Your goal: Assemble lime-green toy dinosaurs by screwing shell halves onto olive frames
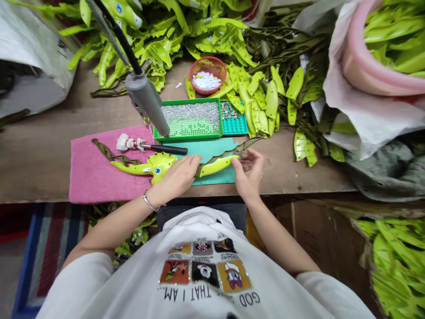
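On the mats lies a bright green plastic pterosaur toy [157, 170] with a blue eye and a yellow-green crest. My left hand [181, 175] is draped over its body, with the fingers closed around it toward the right wing. A green wing piece [215, 167] with a dark brown membrane [229, 151] extends to my right hand [249, 173]. The right thumb presses the wing's outer tip; the other fingers are curled behind it and slightly blurred. Above the toy rests a black-handled tool [166, 149] with a white wrapped end. A grey electric screwdriver [148, 104] hangs to the upper left.
Beneath the work are a pink cloth [89, 173] and a teal mat [206, 146]. Behind stand a green tray [189, 117] of small metal screws, a teal tray [234, 119] and a red basket [207, 73] of white pieces. Green parts [259, 97] and a pink tub [368, 62] are right.
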Tool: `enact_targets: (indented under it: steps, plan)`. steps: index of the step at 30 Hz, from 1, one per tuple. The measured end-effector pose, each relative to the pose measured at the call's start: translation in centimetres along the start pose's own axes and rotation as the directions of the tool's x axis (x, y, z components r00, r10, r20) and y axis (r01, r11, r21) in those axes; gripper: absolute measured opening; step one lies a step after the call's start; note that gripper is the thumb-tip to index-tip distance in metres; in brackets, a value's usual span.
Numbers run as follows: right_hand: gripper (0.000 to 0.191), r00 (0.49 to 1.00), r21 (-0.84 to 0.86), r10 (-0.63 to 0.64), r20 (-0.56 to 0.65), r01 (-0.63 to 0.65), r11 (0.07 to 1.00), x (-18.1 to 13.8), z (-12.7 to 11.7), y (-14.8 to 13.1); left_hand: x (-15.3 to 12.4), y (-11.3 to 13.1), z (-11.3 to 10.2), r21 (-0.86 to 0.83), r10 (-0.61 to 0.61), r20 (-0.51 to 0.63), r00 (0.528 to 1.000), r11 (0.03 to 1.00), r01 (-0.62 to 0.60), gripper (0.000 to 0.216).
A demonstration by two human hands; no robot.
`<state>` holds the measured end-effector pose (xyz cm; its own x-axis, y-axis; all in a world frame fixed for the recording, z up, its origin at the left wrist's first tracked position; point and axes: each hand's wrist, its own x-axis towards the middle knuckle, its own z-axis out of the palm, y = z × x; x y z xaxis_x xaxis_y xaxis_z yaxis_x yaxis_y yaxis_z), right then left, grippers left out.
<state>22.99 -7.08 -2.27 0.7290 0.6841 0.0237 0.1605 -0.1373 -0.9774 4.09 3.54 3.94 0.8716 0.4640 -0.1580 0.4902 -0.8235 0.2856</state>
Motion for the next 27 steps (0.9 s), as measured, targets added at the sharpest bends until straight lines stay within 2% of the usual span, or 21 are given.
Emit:
enact_targets:
  steps: [1,2,3,5,6,7,11,15,18,20,22,24,27]
  plan:
    - [0.044,0.978,-0.122,-0.205,0.025,0.207,0.971,-0.5,0.1,-0.3,-0.2,0.2,-0.1,0.037,-0.01,-0.032,0.999,0.999,0.011,0.048]
    - [0.043,0.915,-0.203,-0.384,0.123,0.402,0.893,-0.9,0.3,-0.7,-0.4,0.4,-0.4,0.066,-0.011,-0.056,0.998,0.998,0.015,0.051]
    - [0.04,0.82,-0.224,-0.512,0.258,0.566,0.794,-1.1,0.6,-1.0,-0.4,0.6,-0.7,0.092,-0.002,-0.074,0.997,0.996,0.009,0.055]
    - [0.033,0.62,-0.151,-0.623,0.476,0.756,0.637,-1.1,1.3,-1.6,-0.4,0.9,-1.6,0.138,0.035,-0.086,0.996,0.99,-0.023,0.063]
    - [0.031,0.555,-0.11,-0.64,0.531,0.794,0.598,-0.8,1.7,-1.8,-0.4,1.2,-2.0,0.165,0.052,-0.083,0.995,0.986,-0.037,0.066]
    - [0.029,0.518,-0.085,-0.651,0.555,0.813,0.575,-0.5,2.1,-2.0,-0.4,1.5,-2.4,0.194,0.058,-0.078,0.995,0.98,-0.042,0.067]
    - [0.019,0.479,-0.084,-0.721,0.501,0.855,0.511,1.0,2.9,-3.1,0.0,2.4,-3.0,0.3,0.014,-0.128,0.992,0.954,0.026,0.06]
    - [0.015,0.449,-0.143,-0.776,0.443,0.89,0.433,1.8,3.3,-4.0,1.4,1.6,-2.6,0.337,0.057,-0.215,0.975,0.941,0.02,0.033]
    - [0.019,0.472,-0.179,-0.745,0.471,0.878,0.444,2.2,3.4,-4.2,2.4,1.0,-2.3,0.358,0.095,-0.21,0.973,0.934,-0.014,0.028]
    - [0.019,0.501,-0.186,-0.711,0.494,0.859,0.476,2.2,3.4,-4.0,2.3,1.2,-2.2,0.337,0.08,-0.206,0.975,0.941,-0.006,0.029]
    - [0.015,0.511,-0.169,-0.698,0.502,0.849,0.5,1.7,3.2,-3.6,1.2,1.9,-2.3,0.287,0.049,-0.215,0.975,0.958,0.015,0.032]
    - [0.015,0.492,-0.131,-0.713,0.5,0.857,0.499,0.5,3.0,-2.8,-1.0,2.3,-2.4,0.204,0.036,-0.232,0.972,0.979,0.013,0.042]
    - [0.029,0.472,-0.115,-0.7,0.536,0.863,0.492,-1.6,2.9,-1.2,-5.5,1.0,-2.5,0.04,0.007,-0.261,0.965,0.999,0.003,0.066]
